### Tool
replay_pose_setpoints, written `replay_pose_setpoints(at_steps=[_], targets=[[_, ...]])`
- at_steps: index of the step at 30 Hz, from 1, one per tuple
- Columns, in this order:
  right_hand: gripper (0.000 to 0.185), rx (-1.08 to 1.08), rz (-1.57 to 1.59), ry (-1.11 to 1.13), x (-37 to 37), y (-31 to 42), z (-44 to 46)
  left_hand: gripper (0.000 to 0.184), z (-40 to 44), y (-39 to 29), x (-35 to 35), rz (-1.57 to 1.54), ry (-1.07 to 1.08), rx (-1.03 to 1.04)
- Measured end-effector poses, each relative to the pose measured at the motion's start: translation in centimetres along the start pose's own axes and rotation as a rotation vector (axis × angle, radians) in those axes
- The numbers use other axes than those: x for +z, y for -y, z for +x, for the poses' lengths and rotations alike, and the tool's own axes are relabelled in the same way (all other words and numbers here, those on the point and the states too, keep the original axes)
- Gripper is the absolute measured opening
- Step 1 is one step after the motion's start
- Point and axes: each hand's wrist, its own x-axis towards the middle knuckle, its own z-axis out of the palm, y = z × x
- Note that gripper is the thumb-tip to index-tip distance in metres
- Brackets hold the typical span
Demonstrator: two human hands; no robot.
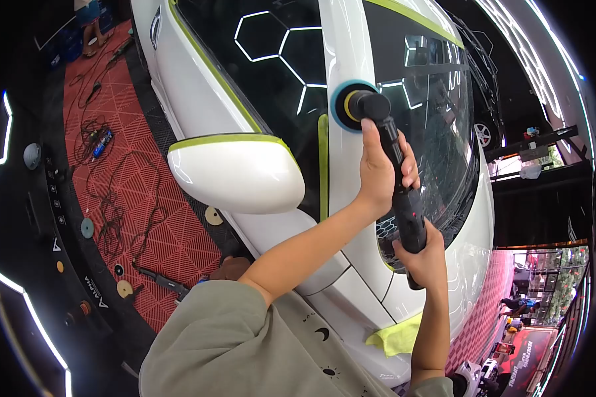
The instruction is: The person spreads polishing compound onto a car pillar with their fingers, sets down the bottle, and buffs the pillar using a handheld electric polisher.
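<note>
My left hand [379, 165] is wrapped round the neck of a black car polisher [409, 215], just behind its round head. My right hand [422, 257] grips the rear of the polisher's body, lower in the view. The polisher's blue foam pad [338, 106] lies against the white pillar [346, 53] between the side window and the windshield [437, 139] of a white car. Yellow-green masking tape [323, 165] lines the window edges and the top of the side mirror [238, 173]. On the bodywork near my right forearm rests a yellow-green cloth [397, 336].
Left of the car, red floor tiles [139, 192] carry tangled black cables, a blue tool [102, 143], another black power tool [159, 280] and several loose round pads [124, 288]. A person's legs [93, 33] show at the top left. Another person [520, 306] is far off at right.
</note>
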Motion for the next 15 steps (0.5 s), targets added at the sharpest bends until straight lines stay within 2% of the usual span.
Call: replay_pose_setpoints(at_steps=[3,5,8,9,15], targets=[[0.022,0.094,0.045,0.013,-0.9,2.9,2.3,0.072,2.7,-1.2,0.8,0.037,0.031,0.058],[0.022,0.161,0.060,0.029,-0.9,2.1,1.9,0.072,2.4,-0.7,0.9,0.040,0.002,0.017],[0.025,0.046,0.087,-0.019,0.5,-1.6,-1.9,0.072,-1.3,1.9,0.0,0.072,0.000,-0.053],[0.024,0.210,0.121,0.030,0.7,-2.3,-3.6,0.073,-3.1,3.3,-0.8,0.067,0.000,-0.077],[0.024,0.363,0.029,0.049,2.6,-8.6,-14.2,0.075,-13.1,10.2,-4.3,-0.003,-0.032,-0.219]])
